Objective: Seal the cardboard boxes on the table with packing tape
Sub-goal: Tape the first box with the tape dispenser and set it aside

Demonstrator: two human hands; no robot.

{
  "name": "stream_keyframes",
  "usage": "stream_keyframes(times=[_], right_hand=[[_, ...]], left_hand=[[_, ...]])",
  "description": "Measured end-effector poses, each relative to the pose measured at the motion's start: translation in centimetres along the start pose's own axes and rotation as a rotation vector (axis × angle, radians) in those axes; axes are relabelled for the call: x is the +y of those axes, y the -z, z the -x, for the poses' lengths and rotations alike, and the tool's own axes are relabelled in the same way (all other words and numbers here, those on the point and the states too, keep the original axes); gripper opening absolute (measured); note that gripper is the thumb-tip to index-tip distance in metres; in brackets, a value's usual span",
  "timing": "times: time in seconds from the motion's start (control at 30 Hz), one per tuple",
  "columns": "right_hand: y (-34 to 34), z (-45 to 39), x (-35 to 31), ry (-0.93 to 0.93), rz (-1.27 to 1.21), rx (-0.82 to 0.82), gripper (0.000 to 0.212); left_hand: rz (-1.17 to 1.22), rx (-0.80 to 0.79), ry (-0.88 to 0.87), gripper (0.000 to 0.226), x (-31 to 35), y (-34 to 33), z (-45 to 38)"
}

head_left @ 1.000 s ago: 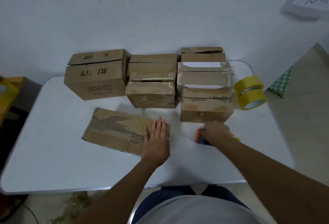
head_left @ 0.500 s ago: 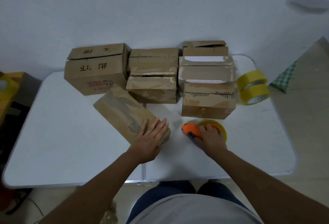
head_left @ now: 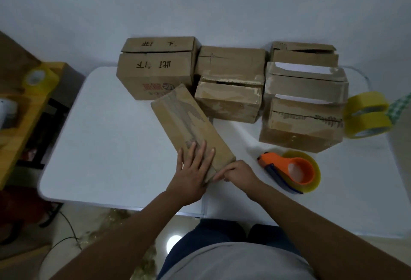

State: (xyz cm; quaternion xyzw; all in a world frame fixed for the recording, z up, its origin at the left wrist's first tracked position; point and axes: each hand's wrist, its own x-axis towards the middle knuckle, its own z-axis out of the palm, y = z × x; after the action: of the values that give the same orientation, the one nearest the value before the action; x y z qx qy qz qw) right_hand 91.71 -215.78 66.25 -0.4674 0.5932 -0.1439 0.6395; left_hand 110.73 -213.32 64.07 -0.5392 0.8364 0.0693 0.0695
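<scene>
A white counter point(head_left: 106, 146) is set against a pale wall, with tiled floor seen below its near edge. To the left a yellow stand point(head_left: 20, 119) is seen, blurred, with a yellow tape roll point(head_left: 39, 77) on it. Along the far side of the counter, cardboard boxes are lined up: a large box with black writing point(head_left: 155, 68) at the left, two middle boxes point(head_left: 230, 84) one behind the other, and a group of three at the right point(head_left: 304, 101), the nearest of which shows a torn seam along its top. Just beside that group, at the counter's right edge, two yellow tape rolls point(head_left: 367, 115) are stacked. An orange tape dispenser point(head_left: 291, 170) loaded with a clear yellowish roll lies on the counter in front of the right group, apart from both hands.

A long flat box point(head_left: 189, 124) lies diagonally on the counter in front of the row, its far end just beside the large box. The left hand point(head_left: 193, 173) is laid flat on the near end of this box, fingers straight and slightly spread, pressing down on the top. The right hand point(head_left: 238, 171) is placed at the box's near right corner, its fingers curled against the end face; whether the cardboard is actually pinched cannot be told.
</scene>
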Motion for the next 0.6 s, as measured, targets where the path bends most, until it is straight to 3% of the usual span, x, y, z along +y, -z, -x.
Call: stream_keyframes(times=[0.1, 0.37, 0.5, 0.6], right_hand=[[-0.8, -1.5, 1.3, -0.054, 0.048, 0.036, 0.015], [-0.8, -2.0, 2.9, -0.088, 0.173, 0.104, 0.029], [1.0, -0.3, 4.0, -0.069, 0.184, 0.259, 0.037], [2.9, 0.9, 5.1, 0.004, 0.173, 0.478, 0.03]], left_hand=[[-0.016, 0.007, 0.005, 0.111, -0.3, 0.0, -0.1], [-0.003, 0.02, -0.053, 0.108, -1.0, 0.2, 0.4], [-0.068, 0.003, -0.153, 0.115, -3.8, 0.6, 1.6], [-0.067, 0.025, -0.142, 0.11, -3.4, 1.3, 2.3]])
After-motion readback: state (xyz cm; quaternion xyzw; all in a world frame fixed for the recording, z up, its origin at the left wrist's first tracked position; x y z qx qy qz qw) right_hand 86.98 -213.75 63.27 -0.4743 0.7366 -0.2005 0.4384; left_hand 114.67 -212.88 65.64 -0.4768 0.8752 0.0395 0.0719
